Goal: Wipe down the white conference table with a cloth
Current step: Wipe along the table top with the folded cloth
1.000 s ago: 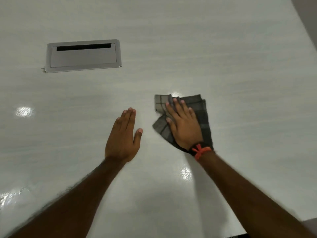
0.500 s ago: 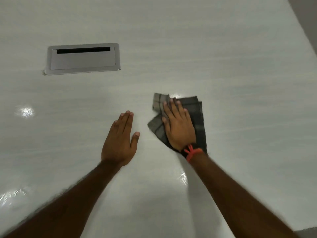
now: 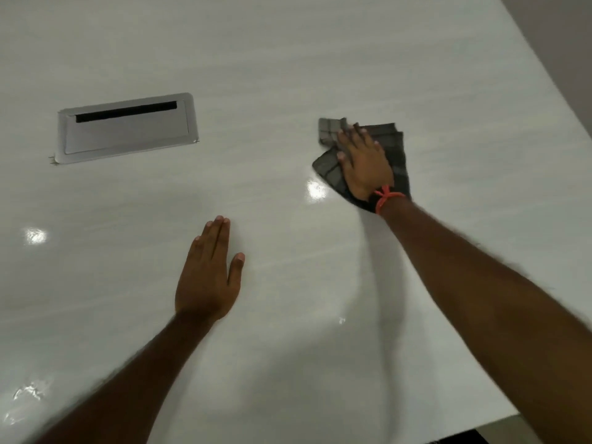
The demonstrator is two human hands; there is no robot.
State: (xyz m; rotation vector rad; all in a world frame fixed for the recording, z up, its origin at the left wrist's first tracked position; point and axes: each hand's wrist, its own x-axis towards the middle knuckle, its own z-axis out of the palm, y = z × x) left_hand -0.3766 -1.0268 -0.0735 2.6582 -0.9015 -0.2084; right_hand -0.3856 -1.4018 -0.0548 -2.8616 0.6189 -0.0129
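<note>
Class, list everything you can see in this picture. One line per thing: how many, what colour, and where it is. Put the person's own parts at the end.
table: one, glossy white, fills nearly the whole view
cable hatch: one, silver-grey with a dark slot, set into the table at upper left
cloth: one, dark grey check, crumpled on the table at upper right
wrist cord: one, orange-red, tied round the right wrist
light glints: several, bright white, on the table's surface
left hand: one, flat on the table, empty, lower centre
right hand: one, pressed flat on top of the cloth
forearms: two, bare, reaching in from the bottom edge
</note>
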